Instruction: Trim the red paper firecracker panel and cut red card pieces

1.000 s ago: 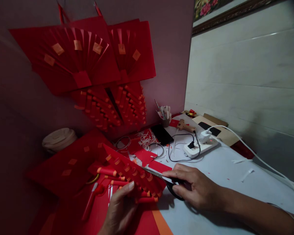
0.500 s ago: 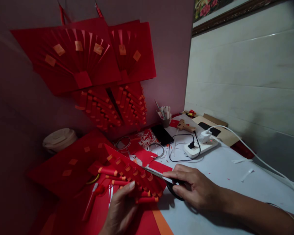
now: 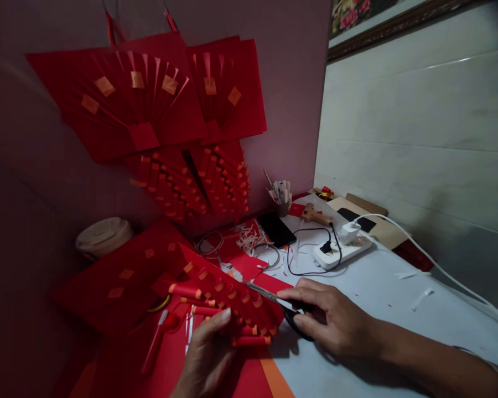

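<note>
My left hand (image 3: pixel 209 351) grips a red paper craft piece (image 3: pixel 228 293) lined with rows of small red paper rolls with orange bands. Its thumb presses on the near rolls; the other fingers are hidden beneath. In my right hand (image 3: pixel 332 318) are black-handled scissors (image 3: pixel 263 291), their blades pointing left across the upper right edge of the craft piece. Whether the blades are cutting the paper I cannot tell. Loose red paper (image 3: pixel 269 283) lies just behind the blades.
Behind my hands lie a black phone (image 3: pixel 276 229), a glue gun (image 3: pixel 316 215), a white power strip (image 3: pixel 343 251) with cables, and paper scraps (image 3: pixel 249 237). A pen cup (image 3: pixel 281 202) stands by the wall. Red fan decorations (image 3: pixel 149 105) hang at left, above a white lidded container (image 3: pixel 103 236).
The whole view has shifted very slightly. Both hands, the scissors and the craft piece keep nearly the same places relative to each other.
</note>
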Demonstrator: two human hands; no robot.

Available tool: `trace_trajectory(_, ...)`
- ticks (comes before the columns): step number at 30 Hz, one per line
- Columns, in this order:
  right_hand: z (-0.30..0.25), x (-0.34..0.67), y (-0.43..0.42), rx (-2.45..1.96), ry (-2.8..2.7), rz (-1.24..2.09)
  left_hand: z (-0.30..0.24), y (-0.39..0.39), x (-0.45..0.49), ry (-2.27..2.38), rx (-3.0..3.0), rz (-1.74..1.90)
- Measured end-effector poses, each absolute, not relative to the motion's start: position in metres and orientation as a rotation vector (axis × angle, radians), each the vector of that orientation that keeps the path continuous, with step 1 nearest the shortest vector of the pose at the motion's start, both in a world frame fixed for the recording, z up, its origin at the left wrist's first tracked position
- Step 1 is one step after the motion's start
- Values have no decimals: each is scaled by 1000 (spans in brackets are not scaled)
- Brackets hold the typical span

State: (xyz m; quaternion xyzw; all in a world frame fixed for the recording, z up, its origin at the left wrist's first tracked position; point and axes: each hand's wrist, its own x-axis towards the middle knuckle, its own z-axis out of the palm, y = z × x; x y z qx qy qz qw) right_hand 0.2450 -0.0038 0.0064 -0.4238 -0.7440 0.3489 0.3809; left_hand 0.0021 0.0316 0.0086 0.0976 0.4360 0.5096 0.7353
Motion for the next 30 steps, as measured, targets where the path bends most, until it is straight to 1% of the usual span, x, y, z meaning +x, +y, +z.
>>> trace_trajectory(30,5,247,-5,-1034,-1917,854,7,30,-1,976,295,1088)
